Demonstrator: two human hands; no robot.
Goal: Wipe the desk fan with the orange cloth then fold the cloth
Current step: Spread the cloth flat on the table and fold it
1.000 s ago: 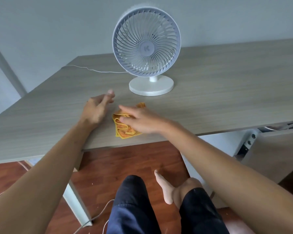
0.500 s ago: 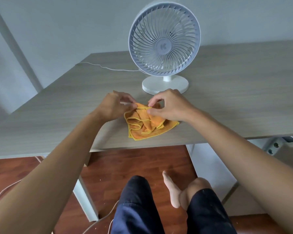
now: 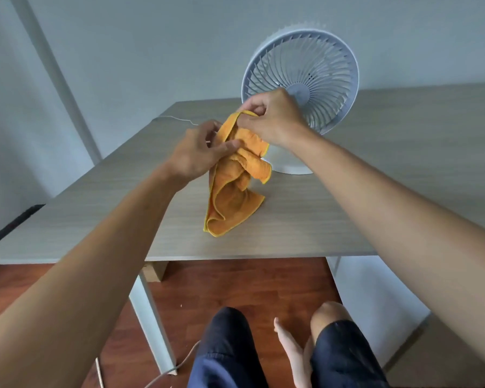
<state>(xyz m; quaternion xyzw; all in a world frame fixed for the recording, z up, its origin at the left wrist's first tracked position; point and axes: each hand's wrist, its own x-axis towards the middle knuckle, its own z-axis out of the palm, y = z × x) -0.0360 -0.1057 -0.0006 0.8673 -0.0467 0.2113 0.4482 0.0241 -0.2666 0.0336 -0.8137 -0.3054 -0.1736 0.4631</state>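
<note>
The orange cloth (image 3: 230, 197) hangs crumpled from both of my hands, and its lower corner rests on the wooden desk (image 3: 375, 191). My right hand (image 3: 272, 119) pinches the cloth's top edge, just in front of the fan's grille. A little lower and to the left, my left hand (image 3: 205, 152) grips a fold of it between thumb and fingers. The white desk fan (image 3: 317, 71) stands upright behind the cloth on its round base (image 3: 291, 166), partly hidden by my right hand and the cloth.
A thin white cable (image 3: 177, 119) runs from the fan across the back of the desk to the left edge. My knees and a bare foot (image 3: 286, 343) show below the desk's front edge, over a wooden floor with another cable (image 3: 163, 373).
Both hands have taken hold of the cloth and lifted it off the desk, so it now hangs partly opened. The view has shifted left, and the fan sits further right.
</note>
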